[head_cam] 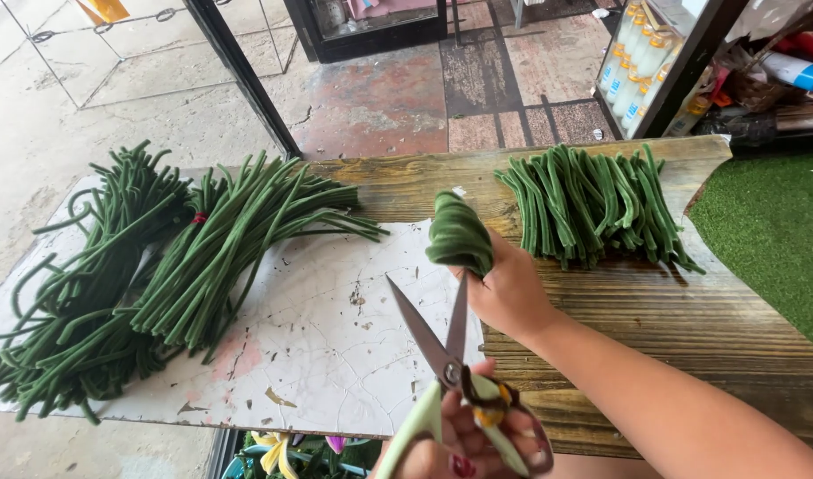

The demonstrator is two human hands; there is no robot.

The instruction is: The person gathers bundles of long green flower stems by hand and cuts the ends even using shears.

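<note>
My right hand grips a folded bundle of long green beans and holds it upright above the table. My left hand, at the bottom edge, holds scissors with pale green handles. Their blades are spread apart and point up, with the tips just below the held bundle. On the wooden tabletop behind my right hand lies a pile of trimmed, folded beans. A large heap of uncut long beans, partly tied with a red band, lies to the left on a worn white board.
Green artificial turf borders the table on the right. A rack of bottles stands behind it, next to cluttered goods. Paved ground and a dark metal post lie beyond the table. Flowers show below the front edge.
</note>
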